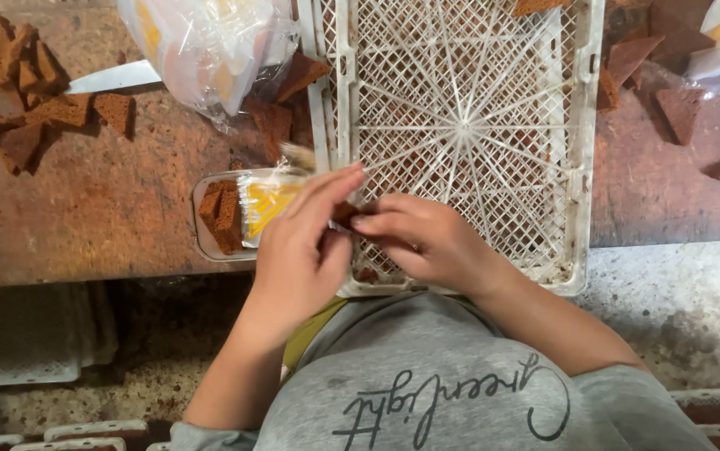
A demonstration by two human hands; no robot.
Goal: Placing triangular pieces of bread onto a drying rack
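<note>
Two bare hands meet over the near edge of a white plastic lattice crate (460, 108): the left hand (297, 250) and the right hand (423, 238) pinch a small brown cake piece (345, 213) between their fingertips. Just left sits a clear plastic tray (203, 225) holding brown cake slices (222, 215) and a yellow-filled wrapper (270, 205). More brown triangular cake pieces (22, 100) lie well apart on the rusty table (109, 209). The soft crumb looks liable to break if squeezed, or drop through the lattice.
</note>
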